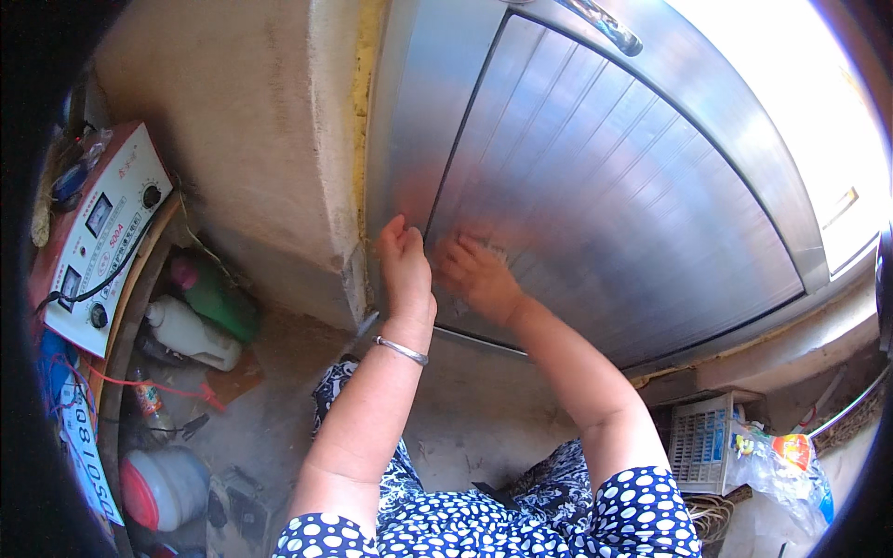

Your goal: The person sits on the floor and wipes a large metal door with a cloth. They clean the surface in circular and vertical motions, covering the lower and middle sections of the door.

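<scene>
A brushed metal door panel point(595, 214) with raised lines and a dark seam fills the area before me. My left hand point(406, 270) is raised beside the seam near the panel's left edge, a silver bangle point(402, 351) on its wrist. Its fingers point up and the thumb is bent; nothing shows in them. Just to the right, my right hand point(479, 279) rests against the panel low on its left side, fingers apart and a little bent. Their tips are slightly blurred. Both hands reflect dimly in the metal. A shiny door handle point(605, 26) sits at the top.
On the left, a white and red metal box with dials point(104, 244) stands on a wooden shelf. Below are a white bottle point(193, 333), a green container point(219, 298) and a red-ended tub point(166, 488). At right are a plastic crate point(702, 445) and a plastic bag point(786, 474).
</scene>
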The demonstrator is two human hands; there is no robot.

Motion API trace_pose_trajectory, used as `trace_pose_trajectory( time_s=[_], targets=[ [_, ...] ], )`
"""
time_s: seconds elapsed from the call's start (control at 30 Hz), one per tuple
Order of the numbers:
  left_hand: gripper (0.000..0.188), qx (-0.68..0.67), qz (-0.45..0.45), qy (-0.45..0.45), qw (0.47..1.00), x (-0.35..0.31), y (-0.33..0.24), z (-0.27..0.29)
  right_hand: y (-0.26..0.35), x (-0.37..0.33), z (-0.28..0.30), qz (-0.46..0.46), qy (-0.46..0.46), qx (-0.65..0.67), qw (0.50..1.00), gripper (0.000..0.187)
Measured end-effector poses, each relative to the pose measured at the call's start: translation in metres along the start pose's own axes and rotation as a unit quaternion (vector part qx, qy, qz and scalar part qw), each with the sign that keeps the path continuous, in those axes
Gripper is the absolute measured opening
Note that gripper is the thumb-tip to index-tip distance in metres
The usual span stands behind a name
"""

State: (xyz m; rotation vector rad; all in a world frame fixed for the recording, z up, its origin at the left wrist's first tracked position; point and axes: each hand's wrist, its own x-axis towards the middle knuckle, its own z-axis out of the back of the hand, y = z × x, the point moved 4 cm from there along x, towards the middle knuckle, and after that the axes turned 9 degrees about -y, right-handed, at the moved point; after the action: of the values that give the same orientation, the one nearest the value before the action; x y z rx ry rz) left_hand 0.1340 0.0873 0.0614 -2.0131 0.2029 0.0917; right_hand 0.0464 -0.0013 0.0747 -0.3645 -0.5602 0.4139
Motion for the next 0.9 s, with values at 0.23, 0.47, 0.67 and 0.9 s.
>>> trace_pose_trajectory(
  time_s=[0.23,0.47,0.67,0.9],
  targets=[
    [0.032,0.007,0.007,-0.004,1.000,-0.001,-0.007,0.000,0.028,-0.040,-0.040,0.003,0.122,0.002,0.992,0.030],
    [0.029,-0.013,0.029,0.017,0.999,0.024,0.020,0.015,-0.025,0.067,0.104,-0.096,-0.097,-0.077,0.988,0.038],
    [0.031,-0.010,0.055,0.025,0.998,0.011,0.008,0.011,-0.069,0.139,0.183,-0.053,-0.251,-0.194,0.947,0.041],
    [0.036,-0.005,0.062,0.042,0.997,0.011,0.017,0.016,-0.066,0.141,0.145,-0.058,-0.195,-0.116,0.972,0.048]
  ],
)
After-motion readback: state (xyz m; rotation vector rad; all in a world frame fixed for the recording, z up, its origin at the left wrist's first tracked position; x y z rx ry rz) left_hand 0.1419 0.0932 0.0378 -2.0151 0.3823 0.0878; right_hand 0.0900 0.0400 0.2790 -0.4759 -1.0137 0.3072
